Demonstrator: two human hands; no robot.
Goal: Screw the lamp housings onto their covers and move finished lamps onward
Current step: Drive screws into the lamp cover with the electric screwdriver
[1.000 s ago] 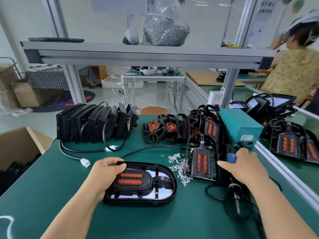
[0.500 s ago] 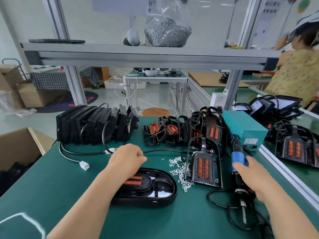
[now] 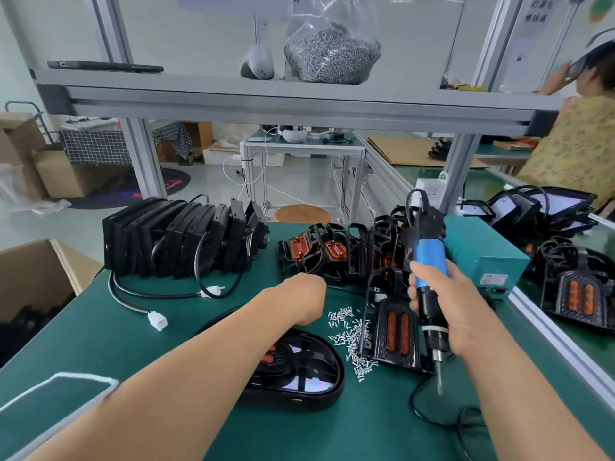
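Lamp housing (image 3: 283,357): lay seated on its cover (image 3: 319,394) at the near side of the green table (image 3: 100,327), partly hidden under the left forearm.
Left hand (image 3: 301,301): hung over the edge of the screw pile (image 3: 352,334), back of the hand toward the camera. The fingers were hidden beneath it, so I could not tell whether they pinched a screw.
Right hand (image 3: 449,311): fingers were wrapped tight round the electric screwdriver (image 3: 429,261) where the blue grip met the black nose. The bit pointed down, clear of the table and just right of the lamp.
Step in hand: probably fetching one screw to start the fastening.
Doing it well: take a single screw and stand it straight in a housing hole. Steady the housing so it sits flush, then bring the bit down square before triggering.
Watch: the spare housing (image 3: 396,327) stood just beside the pile and could be knocked.
Also: the driver cord (image 3: 419,404) looped below the bit and might drag across the lamp.
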